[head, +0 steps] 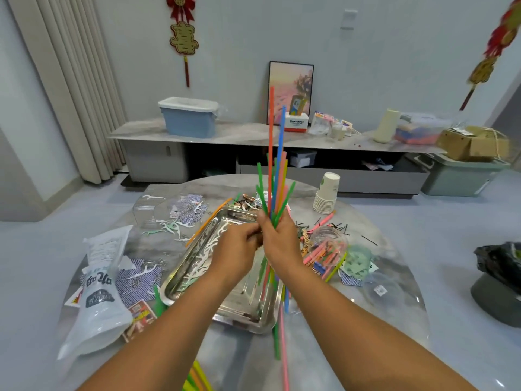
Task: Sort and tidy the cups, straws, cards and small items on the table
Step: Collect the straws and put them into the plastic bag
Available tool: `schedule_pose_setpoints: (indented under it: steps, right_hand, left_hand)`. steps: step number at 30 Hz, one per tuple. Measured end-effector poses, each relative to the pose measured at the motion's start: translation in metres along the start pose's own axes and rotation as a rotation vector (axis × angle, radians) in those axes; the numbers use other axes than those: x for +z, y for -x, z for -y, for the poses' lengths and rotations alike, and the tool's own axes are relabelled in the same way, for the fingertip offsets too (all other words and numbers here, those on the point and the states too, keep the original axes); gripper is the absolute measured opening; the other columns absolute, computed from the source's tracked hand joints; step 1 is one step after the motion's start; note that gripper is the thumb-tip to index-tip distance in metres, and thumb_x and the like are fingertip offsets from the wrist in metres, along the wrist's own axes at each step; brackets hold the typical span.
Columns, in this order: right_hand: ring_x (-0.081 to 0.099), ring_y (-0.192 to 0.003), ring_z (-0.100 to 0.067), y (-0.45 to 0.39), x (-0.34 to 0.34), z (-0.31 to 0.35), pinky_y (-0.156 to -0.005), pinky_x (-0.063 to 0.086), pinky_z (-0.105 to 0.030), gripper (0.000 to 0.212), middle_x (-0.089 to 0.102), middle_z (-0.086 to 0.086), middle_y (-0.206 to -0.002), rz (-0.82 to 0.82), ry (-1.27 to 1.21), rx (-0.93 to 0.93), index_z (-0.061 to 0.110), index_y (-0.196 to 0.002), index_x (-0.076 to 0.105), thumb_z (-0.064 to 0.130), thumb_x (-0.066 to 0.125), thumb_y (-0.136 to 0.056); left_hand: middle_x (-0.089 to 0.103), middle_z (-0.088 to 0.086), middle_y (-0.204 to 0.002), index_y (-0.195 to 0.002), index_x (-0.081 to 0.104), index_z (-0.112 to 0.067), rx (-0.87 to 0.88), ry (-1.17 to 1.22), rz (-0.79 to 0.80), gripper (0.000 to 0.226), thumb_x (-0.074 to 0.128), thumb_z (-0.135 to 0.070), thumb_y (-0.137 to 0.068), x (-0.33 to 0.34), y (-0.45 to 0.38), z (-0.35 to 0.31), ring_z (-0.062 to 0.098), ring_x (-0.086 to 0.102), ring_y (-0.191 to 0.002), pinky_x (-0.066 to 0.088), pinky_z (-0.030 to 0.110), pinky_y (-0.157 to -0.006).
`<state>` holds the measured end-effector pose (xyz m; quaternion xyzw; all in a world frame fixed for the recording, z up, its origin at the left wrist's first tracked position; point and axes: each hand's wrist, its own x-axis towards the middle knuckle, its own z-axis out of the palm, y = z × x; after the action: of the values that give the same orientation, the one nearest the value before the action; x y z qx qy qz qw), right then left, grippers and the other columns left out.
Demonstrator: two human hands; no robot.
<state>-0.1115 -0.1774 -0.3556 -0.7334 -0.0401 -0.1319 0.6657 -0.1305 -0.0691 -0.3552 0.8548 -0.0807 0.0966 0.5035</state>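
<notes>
Right hand (277, 238): fingers clenched around a bundle of straws (277, 176), gripped near the middle. The bundle is held nearly upright above the table's centre; orange, blue, green, pink and yellow ends fan out above the fist, and the lower ends hang below the wrist, over the near right corner of the metal tray (239, 300).

Left hand (239, 246): fingers curled in against the right hand at the bundle's grip point; whether a straw is actually pinched cannot be told, as the fingertips are blurred and partly hidden.

The tray is set at the table's centre, turned at an angle, with white floss picks (208, 249) lying in its far half. One orange straw (207, 221) is laid across the tray's far left rim onto the table (394, 277). More straw ends are seen at the near edge (197, 376).

Near the far right edge, a stack of paper cups (327, 193) is stood upside down. Right of the tray, a clear cup (328, 246) is lying on its side with pink items inside. Blue-backed cards (135, 280) are scattered toward the left edge, beside a white printed bag (98, 294). More cards (189, 210) and picks are spread by the far left edge.
</notes>
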Motion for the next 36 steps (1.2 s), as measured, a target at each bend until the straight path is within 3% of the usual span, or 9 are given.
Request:
schedule_pose_setpoints:
  steps: [5,8,11,15,19,23,27,32,36]
  right_hand:
    - [0.066,-0.084,-0.002,0.015,-0.03,0.008,-0.073,0.047,-0.02,0.015,0.069,0.006,-0.089,-0.061,0.03,-0.045,0.025,-0.11,0.062,0.037,0.057,-0.102]
    - [0.067,-0.084,0.001,0.025,-0.046,0.012,-0.068,0.046,-0.01,0.023,0.071,0.008,-0.09,-0.118,0.02,-0.07,0.023,-0.118,0.061,0.039,0.058,-0.102]
    - [0.068,-0.09,-0.001,0.036,-0.061,0.003,-0.074,0.051,-0.016,0.024,0.071,0.008,-0.095,-0.11,0.039,-0.068,0.023,-0.121,0.06,0.037,0.058,-0.102]
    - [0.065,-0.092,0.004,0.052,-0.079,-0.02,-0.077,0.049,-0.017,0.018,0.07,0.014,-0.097,-0.114,0.116,-0.034,0.028,-0.117,0.061,0.035,0.061,-0.1]
    - [0.062,-0.091,0.013,0.069,-0.087,-0.043,-0.069,0.042,0.0,0.021,0.067,0.03,-0.096,-0.106,0.153,0.004,0.032,-0.118,0.061,0.027,0.065,-0.098]
    - [0.064,-0.092,0.008,0.075,-0.087,-0.061,-0.081,0.051,-0.021,0.024,0.07,0.024,-0.095,-0.038,0.17,0.078,0.028,-0.12,0.062,0.021,0.065,-0.097]
    - [0.069,-0.092,-0.018,0.069,-0.084,-0.064,-0.086,0.059,-0.051,0.022,0.069,0.01,-0.093,-0.054,0.153,0.101,0.026,-0.122,0.059,0.026,0.061,-0.1]
    - [0.067,-0.08,-0.015,0.039,-0.067,-0.045,-0.083,0.06,-0.049,0.005,0.065,0.006,-0.087,-0.062,0.109,0.028,0.032,-0.106,0.057,0.033,0.06,-0.101]
    - [0.067,-0.078,-0.02,0.009,-0.05,-0.029,-0.077,0.058,-0.047,0.007,0.06,-0.001,-0.084,-0.076,0.06,0.011,0.028,-0.101,0.053,0.032,0.058,-0.102]
  left_hand:
    - [0.07,-0.009,-0.106,-0.127,0.065,-0.027,-0.095,-0.096,0.112,0.038,0.074,-0.03,-0.09,0.011,0.046,0.007,0.009,0.066,-0.102,0.053,0.027,-0.089]
    - [0.06,-0.003,-0.112,-0.119,0.062,-0.029,-0.189,-0.418,0.146,0.055,0.083,-0.053,-0.074,0.019,0.074,0.022,0.016,0.058,-0.107,0.047,0.031,-0.084]
    - [0.049,-0.002,-0.116,-0.118,0.055,-0.032,-0.251,-0.563,0.209,0.061,0.082,-0.057,-0.069,0.02,0.094,0.031,0.023,0.055,-0.11,0.04,0.031,-0.078]
    - [0.048,-0.001,-0.117,-0.114,0.064,-0.029,-0.217,-0.542,0.275,0.041,0.081,-0.041,-0.079,0.021,0.108,0.045,0.023,0.059,-0.108,0.044,0.03,-0.086]
    - [0.052,-0.001,-0.104,-0.087,0.07,-0.026,-0.208,-0.478,0.233,0.014,0.082,-0.031,-0.081,0.024,0.108,0.052,0.016,0.055,-0.09,0.033,0.022,-0.066]
    - [0.056,-0.003,-0.097,-0.088,0.07,-0.023,-0.166,-0.512,0.226,0.014,0.08,-0.032,-0.083,0.026,0.105,0.056,0.012,0.053,-0.081,0.032,0.026,-0.064]
    - [0.063,-0.003,-0.101,-0.09,0.068,-0.028,-0.181,-0.439,0.172,0.014,0.07,-0.042,-0.09,0.021,0.099,0.059,0.016,0.061,-0.094,0.047,0.03,-0.076]
    - [0.068,-0.001,-0.115,-0.117,0.068,-0.02,-0.24,-0.392,0.0,0.026,0.066,-0.033,-0.095,-0.005,0.063,0.067,0.023,0.064,-0.108,0.046,0.029,-0.083]
    - [0.072,0.003,-0.106,-0.112,0.069,-0.021,-0.25,-0.376,-0.053,0.02,0.065,-0.03,-0.095,-0.015,0.034,0.073,0.024,0.067,-0.096,0.052,0.033,-0.08]
